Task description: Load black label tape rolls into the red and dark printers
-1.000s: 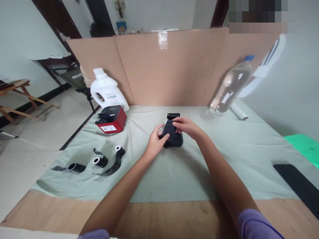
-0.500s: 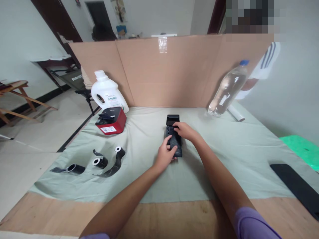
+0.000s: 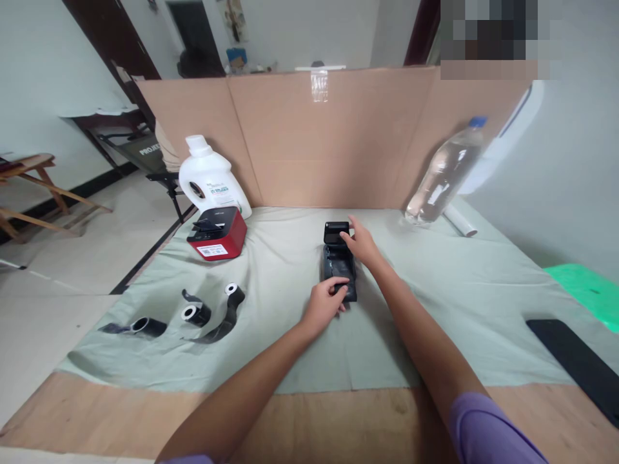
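1. My left hand point(image 3: 327, 301) pinches the near end of the black strip point(image 3: 344, 269).
2. The strip lies along the open black device point(image 3: 328, 261), in the middle of the green cloth point(image 3: 387, 341).
3. My right hand point(image 3: 362, 243) touches the raised lid point(image 3: 334, 232); I cannot tell whether its fingers close on it.
4. To my left lie 3 black rolls point(image 3: 199, 316), near the red box point(image 3: 235, 237).

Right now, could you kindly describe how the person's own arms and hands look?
The bare left hand and right hand wear no gloves; no watch or bracelet shows on the bare left forearm or right forearm. The purple cloth right sleeve has a hem near the elbow; of the purple cloth left sleeve, only an edge shows.
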Motion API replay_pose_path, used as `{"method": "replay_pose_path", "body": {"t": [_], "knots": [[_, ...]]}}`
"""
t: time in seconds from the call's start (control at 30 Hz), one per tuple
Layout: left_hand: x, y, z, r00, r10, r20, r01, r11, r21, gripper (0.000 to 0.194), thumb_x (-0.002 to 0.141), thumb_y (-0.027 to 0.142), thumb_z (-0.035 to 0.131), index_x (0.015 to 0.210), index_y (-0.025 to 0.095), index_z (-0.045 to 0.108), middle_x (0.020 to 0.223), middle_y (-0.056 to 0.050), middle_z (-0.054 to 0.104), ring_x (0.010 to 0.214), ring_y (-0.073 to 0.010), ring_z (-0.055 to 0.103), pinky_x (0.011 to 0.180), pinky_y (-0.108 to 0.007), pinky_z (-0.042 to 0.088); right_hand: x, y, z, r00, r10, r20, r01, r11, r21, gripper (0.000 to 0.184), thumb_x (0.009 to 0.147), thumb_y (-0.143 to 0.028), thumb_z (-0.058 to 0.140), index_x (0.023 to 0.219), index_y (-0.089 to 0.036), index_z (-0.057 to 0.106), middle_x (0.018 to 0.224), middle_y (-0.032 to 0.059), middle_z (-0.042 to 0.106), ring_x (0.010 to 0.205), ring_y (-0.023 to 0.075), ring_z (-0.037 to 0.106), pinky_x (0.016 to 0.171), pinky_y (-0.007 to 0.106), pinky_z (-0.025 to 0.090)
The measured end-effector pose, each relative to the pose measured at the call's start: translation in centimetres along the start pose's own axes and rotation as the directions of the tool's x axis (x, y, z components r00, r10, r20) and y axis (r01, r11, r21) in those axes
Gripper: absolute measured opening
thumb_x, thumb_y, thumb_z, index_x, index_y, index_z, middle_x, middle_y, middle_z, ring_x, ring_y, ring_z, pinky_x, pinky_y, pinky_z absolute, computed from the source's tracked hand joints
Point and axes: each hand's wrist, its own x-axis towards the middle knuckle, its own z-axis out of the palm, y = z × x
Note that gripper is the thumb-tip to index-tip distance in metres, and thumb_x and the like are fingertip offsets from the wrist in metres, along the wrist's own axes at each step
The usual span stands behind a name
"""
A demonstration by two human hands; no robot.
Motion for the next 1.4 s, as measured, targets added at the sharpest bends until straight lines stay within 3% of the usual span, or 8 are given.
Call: {"method": "replay_pose_path", "body": {"t": [0.27, 0.4, 0.57, 0.63, 0.77, 0.9, 1.17, 1.4], "knots": [[-0.5, -0.1, -0.2, 1.0, 0.005, 0.023, -0.006, 0.997, 0.075, 0.033, 0.088, 0.034, 0.062, 0.112, 0.016, 0.076, 0.062, 0.0, 0.062, 0.047, -0.0104, 0.056, 0.048, -0.022, 0.043, -1.4, 0.3, -2.8, 0.934, -0.136, 0.329, 0.134, 0.991, 0.03, 0.015, 0.079, -0.016, 0.067, 0.093, -0.019, 0.063, 0.108, 0.0046, 0.053, 0.075, 0.0125, 0.056, 0.083, 0.031, 0.048], [-1.4, 0.4, -0.9, 0.996, 0.076, 0.039, -0.081, 0.982, 0.168, 0.037, 0.09, 0.037, 0.059, 0.117, 0.018, 0.076, 0.061, 0.001, 0.06, 0.048, -0.0113, 0.054, 0.053, -0.024, 0.044, -1.8, 0.6, -2.5, 0.948, 0.053, 0.314, -0.046, 0.999, -0.029, 0.024, 0.078, -0.019, 0.072, 0.101, -0.019, 0.063, 0.109, 0.0054, 0.054, 0.073, 0.0114, 0.052, 0.082, 0.03, 0.047], [1.1, 2.2, -4.1, 0.906, 0.32, -0.277, -0.196, 0.897, 0.396, 0.055, 0.091, 0.043, 0.061, 0.141, 0.019, 0.061, 0.054, 0.007, 0.042, 0.052, -0.011, 0.041, 0.059, -0.023, 0.039, -1.5, 1.1, -2.6, 0.894, 0.227, 0.387, -0.254, 0.967, 0.019, 0.041, 0.084, -0.03, 0.072, 0.121, -0.018, 0.06, 0.099, 0.0061, 0.065, 0.065, 0.0117, 0.056, 0.062, 0.025, 0.046], [3.6, 2.9, -5.4, 0.925, 0.239, -0.294, -0.139, 0.936, 0.323, 0.064, 0.091, 0.045, 0.061, 0.147, 0.016, 0.054, 0.054, 0.008, 0.044, 0.051, -0.011, 0.041, 0.057, -0.023, 0.037, -1.6, 0.9, -3.1, 0.827, 0.283, 0.485, -0.371, 0.924, 0.095, 0.048, 0.087, -0.034, 0.068, 0.131, -0.02, 0.056, 0.099, 0.0068, 0.066, 0.063, 0.0121, 0.058, 0.054, 0.024, 0.044], [7.7, 3.3, -6.4, 0.996, -0.08, -0.027, 0.081, 0.994, 0.069, 0.076, 0.087, 0.036, 0.068, 0.155, 0.013, 0.042, 0.055, 0.005, 0.055, 0.044, -0.0084, 0.038, 0.048, -0.021, 0.03, -2.0, 0.4, -3.8, 0.741, 0.32, 0.59, -0.514, 0.836, 0.192, 0.057, 0.089, -0.031, 0.065, 0.144, -0.021, 0.049, 0.101, 0.0081, 0.066, 0.068, 0.0137, 0.06, 0.052, 0.023, 0.046], [8.2, 3.3, -6.3, 0.976, -0.206, 0.077, 0.21, 0.976, -0.054, 0.072, 0.087, 0.032, 0.069, 0.154, 0.02, 0.045, 0.053, 0.005, 0.054, 0.038, -0.0056, 0.031, 0.041, -0.02, 0.018, -2.3, 0.6, -3.2, 0.756, 0.33, 0.565, -0.514, 0.834, 0.201, 0.058, 0.088, -0.027, 0.064, 0.145, -0.024, 0.05, 0.109, 0.0096, 0.067, 0.067, 0.0139, 0.059, 0.05, 0.023, 0.045], [7.5, 3.3, -6.4, 0.974, -0.209, 0.091, 0.215, 0.975, -0.062, 0.073, 0.089, 0.033, 0.068, 0.156, 0.021, 0.041, 0.053, 0.005, 0.054, 0.038, -0.005, 0.029, 0.041, -0.02, 0.016, -3.5, 1.6, -1.6, 0.809, 0.337, 0.482, -0.486, 0.844, 0.226, 0.066, 0.09, -0.029, 0.06, 0.153, -0.028, 0.04, 0.12, 0.0111, 0.064, 0.058, 0.0095, 0.052, 0.044, 0.021, 0.04], [7.5, 3.4, -6.4, 0.972, -0.211, 0.102, 0.217, 0.975, -0.053, 0.075, 0.091, 0.033, 0.066, 0.158, 0.02, 0.036, 0.053, 0.005, 0.055, 0.037, -0.0046, 0.028, 0.041, -0.02, 0.016, -5.2, 1.5, -2.0, 0.823, 0.314, 0.474, -0.513, 0.769, 0.382, 0.071, 0.092, -0.04, 0.058, 0.157, -0.025, 0.036, 0.123, 0.0126, 0.061, 0.06, 0.0098, 0.051, 0.043, 0.021, 0.036]]}}
